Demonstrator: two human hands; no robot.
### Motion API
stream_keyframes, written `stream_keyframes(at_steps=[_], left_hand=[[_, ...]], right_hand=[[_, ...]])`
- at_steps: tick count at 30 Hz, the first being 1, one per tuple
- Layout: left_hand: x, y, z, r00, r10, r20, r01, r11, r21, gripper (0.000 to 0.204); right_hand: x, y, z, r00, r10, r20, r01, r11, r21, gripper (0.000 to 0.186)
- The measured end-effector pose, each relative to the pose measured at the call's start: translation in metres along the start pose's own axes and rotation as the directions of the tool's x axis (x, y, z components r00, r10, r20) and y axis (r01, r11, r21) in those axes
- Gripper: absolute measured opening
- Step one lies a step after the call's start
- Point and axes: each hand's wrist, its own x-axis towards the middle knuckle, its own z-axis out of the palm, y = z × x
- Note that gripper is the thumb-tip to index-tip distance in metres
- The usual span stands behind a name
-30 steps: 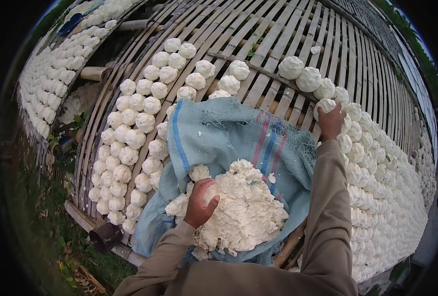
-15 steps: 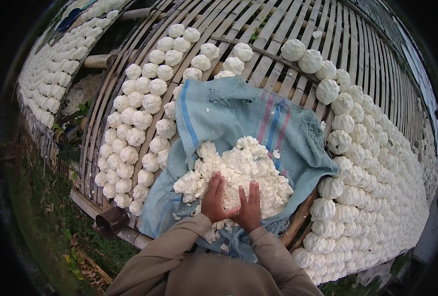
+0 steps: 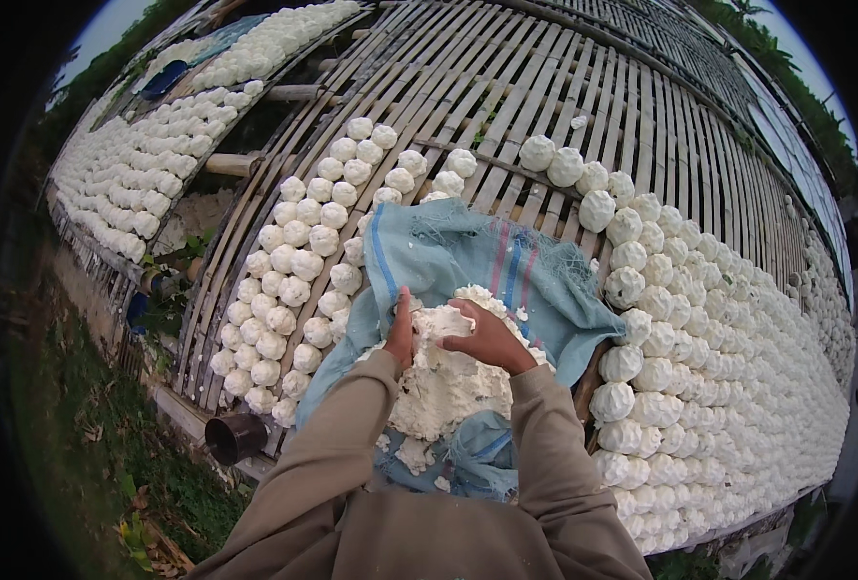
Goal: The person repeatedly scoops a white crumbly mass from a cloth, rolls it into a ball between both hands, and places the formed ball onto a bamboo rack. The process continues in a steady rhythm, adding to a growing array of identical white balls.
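Observation:
A heap of white, crumbly dough (image 3: 448, 401) lies on a blue-grey woven sack (image 3: 429, 242) with blue and pink stripes. At the heap's far side, my two hands press a clump of this dough from either side. My left hand (image 3: 402, 331) is upright along its left side, fingers straight and together. My right hand (image 3: 490, 340) curls round its right side, with the thumb pointing inward. The dough between the palms looks smoother than the loose crumbs around it. Part of the far heap is hidden by the hands.
Rows of white dough balls (image 3: 293, 232) sit left of the sack on a bamboo slat platform (image 3: 535, 92). Many more balls (image 3: 709, 358) fill the right side. Another ball-covered rack (image 3: 129, 184) stands far left. A dark pipe (image 3: 235, 439) juts from the near left edge.
Both hands have moved from the middle of the heap to its far side and closed in on a clump. The near dough now looks scooped and flattened. The view has tilted up.

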Motion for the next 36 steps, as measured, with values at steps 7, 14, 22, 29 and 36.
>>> stream_keyframes(at_steps=[7,14,22,29,36], left_hand=[[-0.068,-0.019,0.008,0.959,0.278,0.057,-0.264,0.947,-0.184,0.057],[-0.108,-0.034,0.007,0.959,0.279,0.053,-0.265,0.946,-0.185,0.064],[-0.103,-0.062,0.014,0.907,0.388,0.164,-0.402,0.914,0.056,0.081],[-0.097,-0.08,0.023,0.986,0.139,0.095,-0.122,0.979,-0.166,0.087],[-0.097,-0.081,0.012,0.826,0.498,0.263,-0.563,0.733,0.381,0.079]], right_hand=[[-0.033,-0.071,0.065,0.85,-0.233,-0.473,0.132,0.963,-0.237,0.05],[-0.057,-0.083,0.082,0.854,-0.121,-0.506,0.041,0.985,-0.165,0.043],[-0.078,-0.055,0.074,0.817,-0.119,-0.564,0.021,0.984,-0.176,0.04],[-0.095,-0.075,0.052,0.836,-0.095,-0.541,0.033,0.992,-0.122,0.048],[-0.1,-0.074,0.048,0.831,-0.2,-0.518,0.093,0.97,-0.225,0.05]])
